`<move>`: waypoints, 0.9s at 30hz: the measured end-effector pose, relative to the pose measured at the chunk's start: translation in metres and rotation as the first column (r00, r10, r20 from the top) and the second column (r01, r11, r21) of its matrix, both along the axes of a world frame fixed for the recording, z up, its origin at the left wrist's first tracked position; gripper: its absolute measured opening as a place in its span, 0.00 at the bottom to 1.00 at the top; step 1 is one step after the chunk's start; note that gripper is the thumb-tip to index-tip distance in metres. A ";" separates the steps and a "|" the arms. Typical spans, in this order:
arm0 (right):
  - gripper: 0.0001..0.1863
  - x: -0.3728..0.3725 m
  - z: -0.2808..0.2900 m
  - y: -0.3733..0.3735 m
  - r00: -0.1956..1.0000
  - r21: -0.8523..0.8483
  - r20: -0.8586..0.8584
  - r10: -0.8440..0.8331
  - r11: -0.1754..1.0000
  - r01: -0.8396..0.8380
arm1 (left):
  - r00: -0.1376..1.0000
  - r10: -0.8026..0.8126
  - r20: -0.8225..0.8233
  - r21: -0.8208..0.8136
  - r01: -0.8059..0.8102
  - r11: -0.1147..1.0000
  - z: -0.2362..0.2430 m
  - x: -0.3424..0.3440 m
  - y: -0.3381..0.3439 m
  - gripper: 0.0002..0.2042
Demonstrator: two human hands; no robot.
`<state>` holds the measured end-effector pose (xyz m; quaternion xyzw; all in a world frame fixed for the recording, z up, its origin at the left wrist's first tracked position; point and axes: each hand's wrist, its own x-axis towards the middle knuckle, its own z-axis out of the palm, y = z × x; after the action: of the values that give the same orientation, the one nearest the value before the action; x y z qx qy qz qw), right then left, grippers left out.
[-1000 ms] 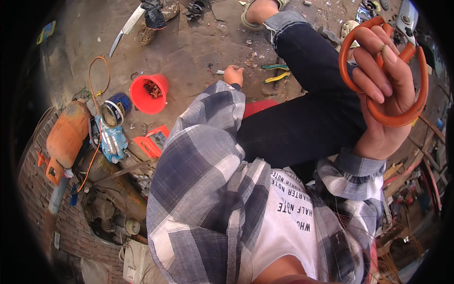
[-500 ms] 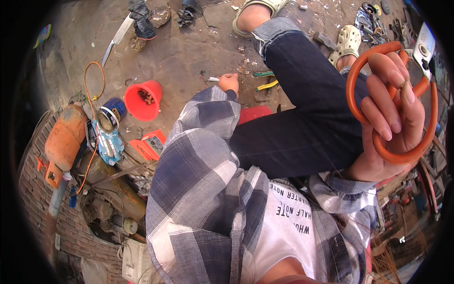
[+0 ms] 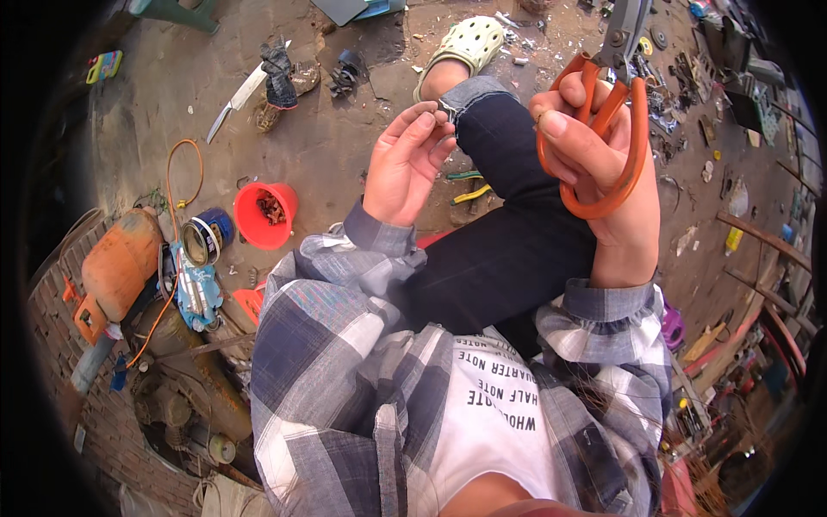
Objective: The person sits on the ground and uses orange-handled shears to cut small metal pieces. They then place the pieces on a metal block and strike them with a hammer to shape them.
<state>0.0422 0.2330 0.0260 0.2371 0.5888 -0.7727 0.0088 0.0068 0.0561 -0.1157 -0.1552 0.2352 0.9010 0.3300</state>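
My right hand point(image 3: 607, 168) is wrapped round a pair of scissors point(image 3: 639, 155) with big orange loop handles. Their grey blades point away from me, past the top edge of the view. My left hand point(image 3: 405, 159) is raised in front of my left shin, palm turned up. Its thumb and fingertips are pinched together; whatever they hold is too small to make out. On the ground between my left hand and my leg lie pliers point(image 3: 471, 194) with green and yellow handles, partly hidden. A red bucket point(image 3: 244, 226) with brownish scraps inside stands to the left.
A long knife point(image 3: 237, 101) and a dark glove point(image 3: 277, 77) lie at the far left. A blue can point(image 3: 209, 237) and an orange gas cylinder point(image 3: 122, 263) stand at the left, with an orange hose between. Metal parts and scraps litter the ground at the far right.
My left hand has risen from the ground, its fingertips pinched. My right hand has moved left and away from me, turning the scissors so the blades point outward. The view has shifted.
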 end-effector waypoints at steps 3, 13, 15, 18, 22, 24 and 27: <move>0.15 -0.001 -0.005 -0.007 0.998 -0.046 -0.002 0.059 0.997 -0.059 | 1.000 -0.001 -0.022 0.005 0.001 1.000 0.039 0.000 0.012 0.10; 0.13 -0.004 -0.017 -0.008 0.995 0.060 -0.095 0.040 0.998 -0.034 | 0.943 0.061 -0.326 -0.246 -0.147 0.958 0.085 0.008 0.034 0.08; 0.13 -0.006 -0.019 -0.009 0.992 0.062 -0.124 0.027 0.998 -0.019 | 0.928 0.079 -0.365 -0.274 -0.188 0.943 0.086 0.007 0.036 0.08; 0.13 -0.005 -0.021 -0.009 0.993 0.096 -0.109 0.039 0.995 -0.028 | 0.908 0.096 -0.408 -0.320 -0.241 0.916 0.087 0.008 0.037 0.07; 0.11 -0.003 -0.023 -0.008 0.990 0.074 -0.134 0.053 0.996 -0.044 | 0.900 0.092 -0.427 -0.288 -0.231 0.929 0.081 0.008 0.037 0.06; 0.10 -0.003 -0.023 -0.011 0.978 0.020 -0.207 0.001 1.000 0.003 | 0.932 0.092 -0.351 -0.142 -0.150 0.978 0.080 0.005 0.034 0.06; 0.09 -0.006 -0.021 -0.011 0.901 -0.115 -0.409 -0.143 0.988 0.105 | 0.985 -0.014 -0.170 0.363 0.076 0.929 0.071 -0.006 0.030 0.07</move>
<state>0.0362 0.2221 0.0048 0.1033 0.5252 -0.8303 -0.1553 0.0008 0.0862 -0.0451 -0.0101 0.0920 0.9309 0.3533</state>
